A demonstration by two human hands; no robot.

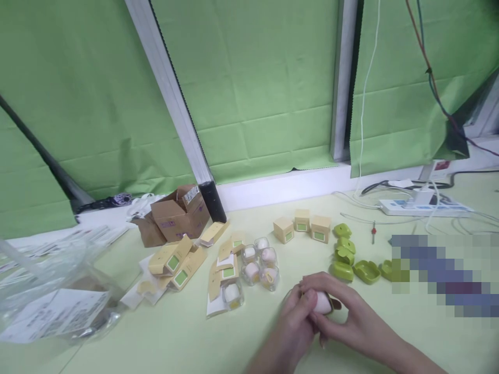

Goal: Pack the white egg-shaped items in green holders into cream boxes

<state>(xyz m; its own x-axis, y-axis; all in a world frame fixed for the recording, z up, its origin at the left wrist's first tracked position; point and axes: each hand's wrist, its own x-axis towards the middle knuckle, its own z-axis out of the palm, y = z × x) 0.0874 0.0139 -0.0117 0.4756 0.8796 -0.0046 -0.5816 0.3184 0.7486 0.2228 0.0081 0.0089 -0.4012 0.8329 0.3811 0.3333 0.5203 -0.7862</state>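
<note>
Near the front of the table, both my hands meet around a small white rounded case [323,303] with a dark olive edge or flap on its right side. My left hand [292,322] wraps it from the left, thumb pressed on top. Fingers of my right hand [349,311] curl over its far side, with the thumb below. Much of the case is hidden by the fingers. Just beyond my right hand lie several green soft-looking covers, among them an open one [366,271] and a closed-looking one [342,271].
Clear packs with white rounded items [251,272] sit left of my hands, beside opened cartons [181,265]. Three small yellow boxes [320,228] stand behind. A brown cardboard box [181,213], plastic bag [58,301], power strip [393,206] and red-handled tool [373,231] lie around.
</note>
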